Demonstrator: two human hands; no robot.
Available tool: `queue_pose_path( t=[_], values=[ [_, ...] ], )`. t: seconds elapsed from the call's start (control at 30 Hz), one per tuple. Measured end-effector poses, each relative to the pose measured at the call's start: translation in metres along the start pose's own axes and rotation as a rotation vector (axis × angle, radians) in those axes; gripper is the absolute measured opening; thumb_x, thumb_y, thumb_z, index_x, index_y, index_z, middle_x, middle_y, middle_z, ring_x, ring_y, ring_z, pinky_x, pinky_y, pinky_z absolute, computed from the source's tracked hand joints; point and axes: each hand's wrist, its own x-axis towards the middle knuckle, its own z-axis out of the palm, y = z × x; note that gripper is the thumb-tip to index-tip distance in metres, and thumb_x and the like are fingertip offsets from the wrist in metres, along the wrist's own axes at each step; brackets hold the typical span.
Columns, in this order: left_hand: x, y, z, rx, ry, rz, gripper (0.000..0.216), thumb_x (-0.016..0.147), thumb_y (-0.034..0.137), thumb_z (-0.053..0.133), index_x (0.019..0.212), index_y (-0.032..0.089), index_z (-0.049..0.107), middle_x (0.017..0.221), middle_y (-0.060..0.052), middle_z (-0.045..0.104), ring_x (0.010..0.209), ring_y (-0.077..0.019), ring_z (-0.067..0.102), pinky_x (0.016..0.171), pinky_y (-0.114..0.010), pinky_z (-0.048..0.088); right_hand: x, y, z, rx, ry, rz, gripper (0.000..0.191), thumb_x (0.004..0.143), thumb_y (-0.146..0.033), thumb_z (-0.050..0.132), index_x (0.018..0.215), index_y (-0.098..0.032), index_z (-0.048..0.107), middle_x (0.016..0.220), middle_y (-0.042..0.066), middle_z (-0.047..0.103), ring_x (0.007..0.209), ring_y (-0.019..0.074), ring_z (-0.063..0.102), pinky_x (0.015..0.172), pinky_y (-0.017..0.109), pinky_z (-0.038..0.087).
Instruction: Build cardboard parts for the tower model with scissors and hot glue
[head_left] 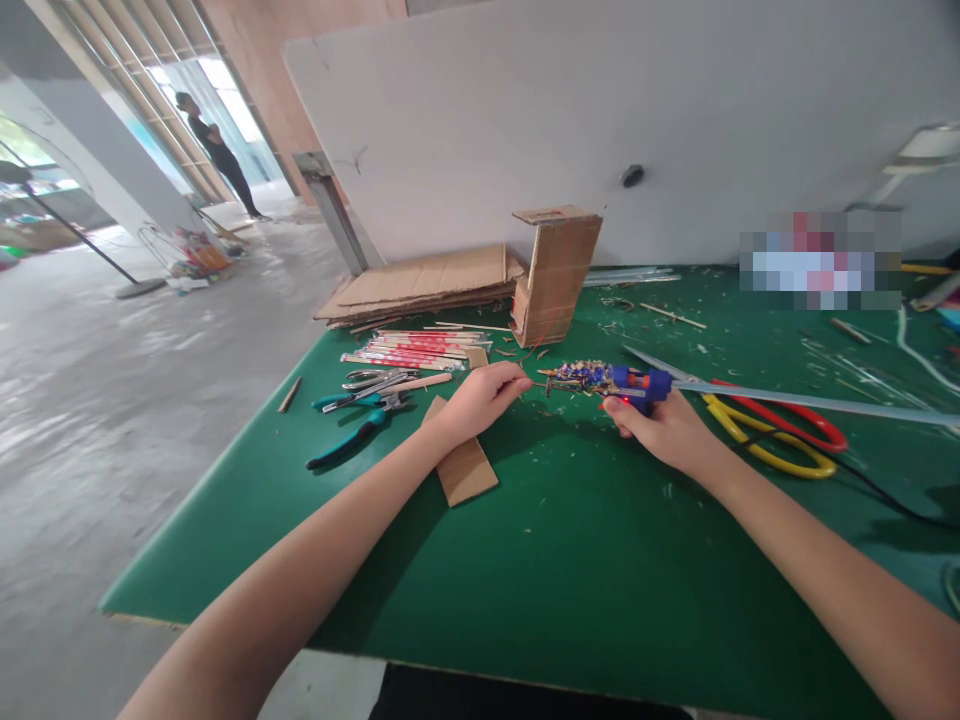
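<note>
My right hand [664,430] is wrapped round a blue hot glue gun [637,383] with a long clear glue stick [810,402] trailing to the right. Its nozzle points left at a small bundle of sticks with blue and colourful bits [577,375]. My left hand [480,398] is closed in a pinch at a thin stick end just left of that bundle. The wrist of this hand rests on a cardboard strip [465,470].
On the green table [570,570] lie pliers and cutters [367,400], wrapped chopsticks [420,350], flat cardboard sheets [427,282], a folded cardboard piece [555,275], and red-and-yellow scissors [780,435]. A white board [675,120] stands behind. A person [217,150] stands far left.
</note>
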Motion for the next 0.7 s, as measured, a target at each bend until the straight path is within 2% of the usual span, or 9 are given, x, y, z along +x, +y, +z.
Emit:
queue_pose_path(
  t=[0.33,0.7],
  values=[
    [-0.0001,0.0002,-0.0004,0.002,-0.010,-0.013,0.033,0.093,0.034,0.036,0.067,0.017,0.047,0.068,0.000,0.050,0.064,-0.0115,0.048,0.064,-0.025,0.040,0.0000,0.0072,-0.0004,0.031,0.011,0.008,0.032,0.081,-0.051,0.057,0.069,-0.022,0.054,0.052,-0.001,0.053,0.051,0.0180,0.054,0.052,0.032,0.045],
    [0.0005,0.0054,-0.0036,0.008,-0.076,-0.044,0.037,0.094,0.036,0.033,0.064,0.017,0.046,0.064,0.000,0.048,0.062,-0.0117,0.047,0.062,-0.026,0.037,-0.0005,0.0076,-0.0009,0.050,-0.006,0.001,0.031,0.082,-0.052,0.057,0.072,-0.023,0.055,0.052,-0.002,0.051,0.051,0.0179,0.052,0.051,0.032,0.043]
  ],
)
